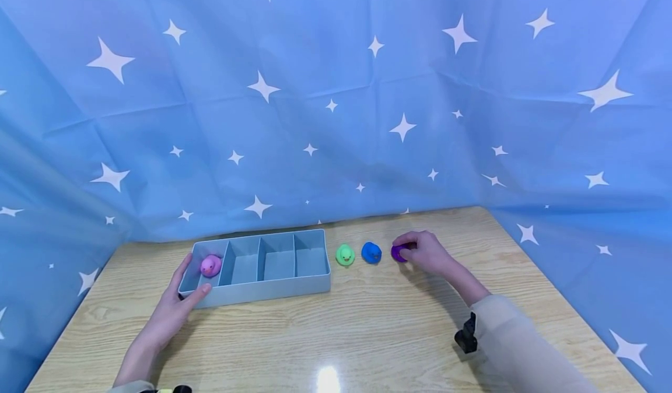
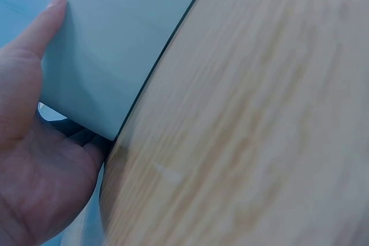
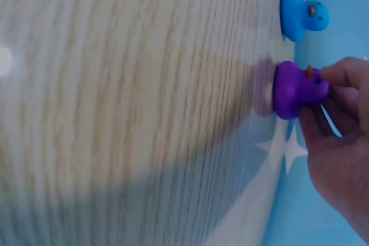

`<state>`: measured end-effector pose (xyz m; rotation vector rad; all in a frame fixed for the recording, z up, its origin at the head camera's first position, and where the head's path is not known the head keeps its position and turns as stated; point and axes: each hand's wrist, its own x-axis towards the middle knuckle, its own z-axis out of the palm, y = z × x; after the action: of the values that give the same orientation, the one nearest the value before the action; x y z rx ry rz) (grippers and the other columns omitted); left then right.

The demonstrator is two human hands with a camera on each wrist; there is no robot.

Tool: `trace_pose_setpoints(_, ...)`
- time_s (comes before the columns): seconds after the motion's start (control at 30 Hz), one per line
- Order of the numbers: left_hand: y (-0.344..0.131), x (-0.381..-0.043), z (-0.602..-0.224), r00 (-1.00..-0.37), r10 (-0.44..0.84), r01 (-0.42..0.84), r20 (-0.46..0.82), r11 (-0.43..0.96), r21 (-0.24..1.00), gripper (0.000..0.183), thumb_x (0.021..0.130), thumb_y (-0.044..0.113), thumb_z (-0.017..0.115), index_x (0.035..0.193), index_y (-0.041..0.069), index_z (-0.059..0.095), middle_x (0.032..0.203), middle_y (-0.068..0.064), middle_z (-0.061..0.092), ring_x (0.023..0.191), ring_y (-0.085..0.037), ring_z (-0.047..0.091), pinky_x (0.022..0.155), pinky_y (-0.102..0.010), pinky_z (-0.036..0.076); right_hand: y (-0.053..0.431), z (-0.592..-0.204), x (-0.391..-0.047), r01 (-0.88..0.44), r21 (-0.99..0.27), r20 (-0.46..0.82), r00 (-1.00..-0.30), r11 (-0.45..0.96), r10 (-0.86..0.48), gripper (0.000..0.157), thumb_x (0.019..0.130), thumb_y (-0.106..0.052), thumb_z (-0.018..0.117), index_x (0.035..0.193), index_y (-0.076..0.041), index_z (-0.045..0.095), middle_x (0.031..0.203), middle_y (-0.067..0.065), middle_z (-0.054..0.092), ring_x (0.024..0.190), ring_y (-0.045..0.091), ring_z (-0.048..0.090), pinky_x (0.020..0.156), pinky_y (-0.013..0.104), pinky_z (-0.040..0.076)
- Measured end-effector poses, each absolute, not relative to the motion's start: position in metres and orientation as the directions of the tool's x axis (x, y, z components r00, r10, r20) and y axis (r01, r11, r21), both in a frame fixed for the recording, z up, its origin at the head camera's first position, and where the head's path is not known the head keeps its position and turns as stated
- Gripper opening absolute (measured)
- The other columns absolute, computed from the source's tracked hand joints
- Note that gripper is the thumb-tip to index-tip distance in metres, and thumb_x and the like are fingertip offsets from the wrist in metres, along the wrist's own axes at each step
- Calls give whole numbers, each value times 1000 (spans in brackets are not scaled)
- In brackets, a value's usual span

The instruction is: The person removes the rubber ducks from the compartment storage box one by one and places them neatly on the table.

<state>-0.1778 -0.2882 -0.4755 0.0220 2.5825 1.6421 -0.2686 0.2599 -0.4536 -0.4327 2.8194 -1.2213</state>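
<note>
A purple rubber duck (image 1: 397,255) stands on the table, pinched at its head by the thumb and fingers of my right hand (image 1: 429,255). In the right wrist view the duck's body (image 3: 288,91) shows below the fingertips, its base at the tabletop. My left hand (image 1: 169,316) holds the near left corner of a grey-blue divided box (image 1: 268,291), thumb along the front wall and fingers round the left end. In the left wrist view the box wall (image 2: 115,56) hides part of those fingers. A pink duck (image 1: 210,266) sits in the leftmost compartment.
Left of the purple duck stand a blue duck (image 1: 371,253) and a green duck (image 1: 345,255), in a row towards the box's right end. Thin dividers (image 1: 259,259) split the box. A starry blue curtain (image 1: 336,119) hangs behind the wooden table (image 1: 367,334) and at its sides.
</note>
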Motion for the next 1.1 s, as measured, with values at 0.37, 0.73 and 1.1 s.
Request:
trace_pose_setpoints(0.37, -288, -178, -475, -996, 48, -53, -80, 422, 905, 94, 105, 34, 61, 165, 28, -11, 168, -25, -9, 150, -55, -7, 110, -81, 6, 259, -455, -269, -264, -714, 108, -957, 649, -270, 28, 93, 7, 63, 121, 10, 69, 121, 28, 67, 107, 41, 67, 85, 42, 60)
trace_pose_setpoints(0.73, -289, -179, -477, -996, 44, -53, -79, 422, 905, 94, 104, 35, 61, 165, 29, -10, 169, -24, -10, 150, -55, -8, 110, -81, 5, 257, -452, -267, -283, -705, 123, -952, 650, -281, 31, 93, 12, 58, 122, 9, 69, 123, 27, 67, 105, 36, 66, 76, 34, 55)
trace_pose_setpoints(1.1, -288, -180, -477, -995, 39, -62, -87, 426, 903, 95, 104, 36, 61, 165, 30, -11, 168, -25, -10, 149, -56, -8, 109, -81, 5, 256, -453, -267, -295, -698, 130, -948, 652, -290, 34, 92, 12, 55, 123, 9, 69, 123, 27, 67, 100, 34, 65, 70, 30, 51)
